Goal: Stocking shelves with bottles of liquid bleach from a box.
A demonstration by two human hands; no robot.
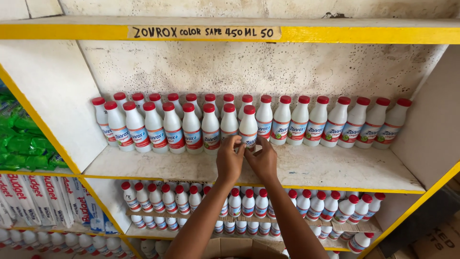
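Observation:
A white plastic bottle with a red cap (248, 122) stands at the right end of the front row on the white shelf (335, 168). My left hand (230, 160) and my right hand (263, 160) both reach up to it, with fingers closed around its lower part from either side. Beside it to the left runs a front row of matching bottles (173, 127). Behind and to the right stands a back row of the same bottles (335, 121).
The shelf has yellow front edges (335, 34) and a taped paper label above. Lower shelves hold more small red-capped bottles (249, 201). Green packets (21, 144) and white packs (43, 199) fill the left bay. A cardboard box (239, 248) sits below my arms.

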